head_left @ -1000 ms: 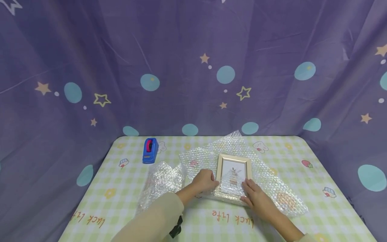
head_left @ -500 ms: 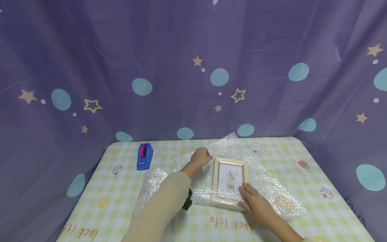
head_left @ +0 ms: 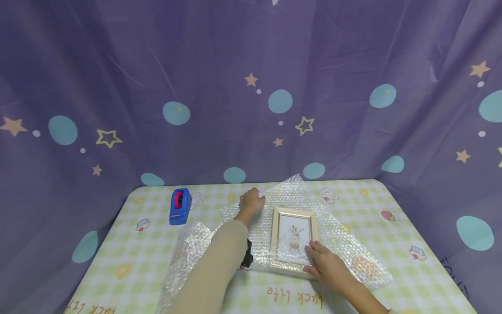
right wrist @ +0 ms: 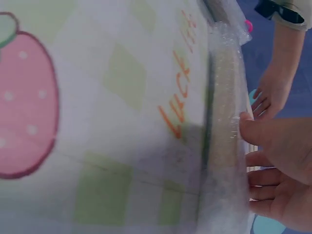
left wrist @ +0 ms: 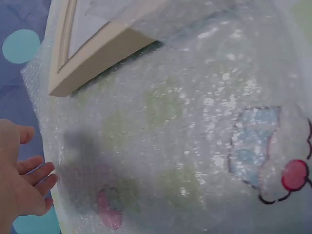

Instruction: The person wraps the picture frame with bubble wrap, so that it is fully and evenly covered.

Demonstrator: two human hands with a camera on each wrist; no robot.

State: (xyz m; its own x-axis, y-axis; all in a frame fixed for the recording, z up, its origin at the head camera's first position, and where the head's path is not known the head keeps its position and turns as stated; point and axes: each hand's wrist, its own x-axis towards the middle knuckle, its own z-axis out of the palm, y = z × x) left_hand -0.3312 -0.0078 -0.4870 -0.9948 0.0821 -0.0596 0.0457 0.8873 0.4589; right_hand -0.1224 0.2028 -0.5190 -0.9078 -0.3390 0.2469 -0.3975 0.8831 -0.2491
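A cream picture frame [head_left: 275, 233] with a small plant print lies face up on a sheet of bubble wrap [head_left: 292, 189]. The near part of the sheet is folded over the frame's lower half. My right hand [head_left: 329, 267] rests on the frame's right side, fingers over the wrapped face and thumb at the near edge. Beyond the frame's far left corner, my left hand [head_left: 252, 201] hovers by the sheet's far left edge. In the left wrist view, the left hand's fingers [left wrist: 36, 180] are loosely bent and nothing shows in them.
A blue tape dispenser [head_left: 180, 207] with a pink core stands at the back left. More bubble wrap [head_left: 192, 244] lies crumpled left of the frame, partly behind my left sleeve [head_left: 219, 261]. A checked cloth covers the table [head_left: 392, 244]; a purple curtain [head_left: 219, 144] hangs behind it.
My left hand has left the frame's lower left side and moved away to the sheet's far left edge. The right hand stays on the frame. The head view has shifted slightly.
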